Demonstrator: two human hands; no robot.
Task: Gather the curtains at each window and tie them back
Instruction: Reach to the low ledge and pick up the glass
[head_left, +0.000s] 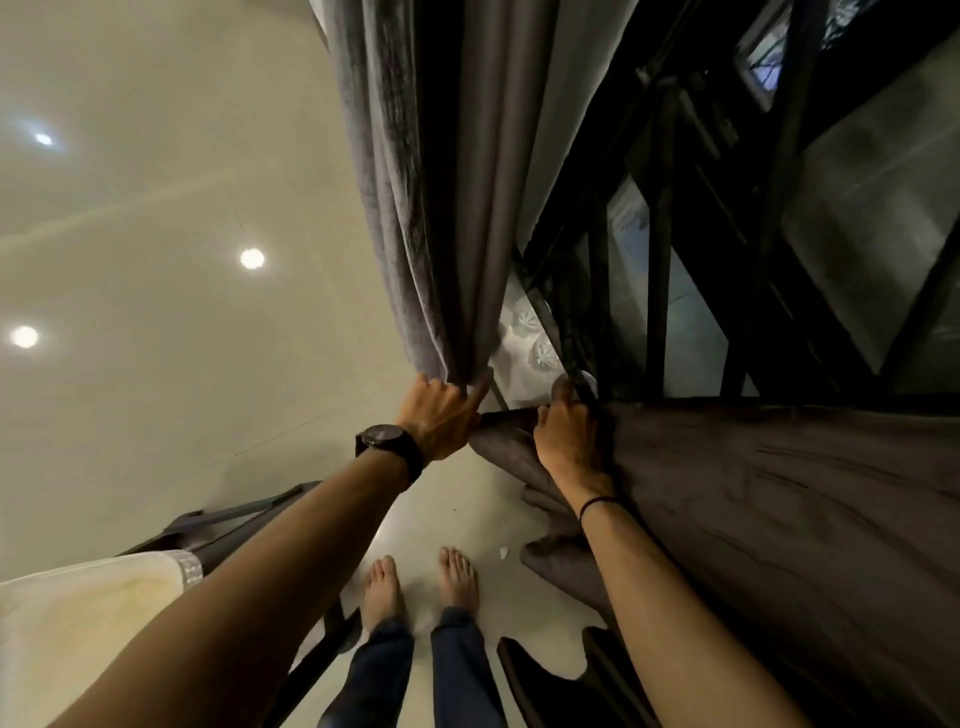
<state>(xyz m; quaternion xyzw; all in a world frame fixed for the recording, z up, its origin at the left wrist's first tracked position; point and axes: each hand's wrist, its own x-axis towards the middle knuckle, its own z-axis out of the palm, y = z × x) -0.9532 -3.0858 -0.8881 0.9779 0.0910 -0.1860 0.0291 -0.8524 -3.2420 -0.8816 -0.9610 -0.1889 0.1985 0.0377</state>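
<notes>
Head view, from the left: a white cloth (93, 597) lies at the lower edge, and your left hand (441, 415), watch (387, 441) on the wrist, is at the grey curtain (415, 208). Its fingers are curled into the gathered folds and pinch them into one bundle, with the forefinger lying straight along the cloth. That bundle runs up and away from your knuckles, so any tie has to go across that line, not along it. A dark strip (504, 415) bridges the short gap to your right hand (563, 441); whether it is a tie-back or only a fold cannot be told. Behind the gap shows a white sheer (524, 343). Your right hand is clenched on darker fabric (779, 519) that spreads rightward and drops to the floor near your feet. Both hands sit close together, the left on the bundle itself, so the right likely has to bring its cloth leftward. A black window frame (660, 312) stands beyond.
</notes>
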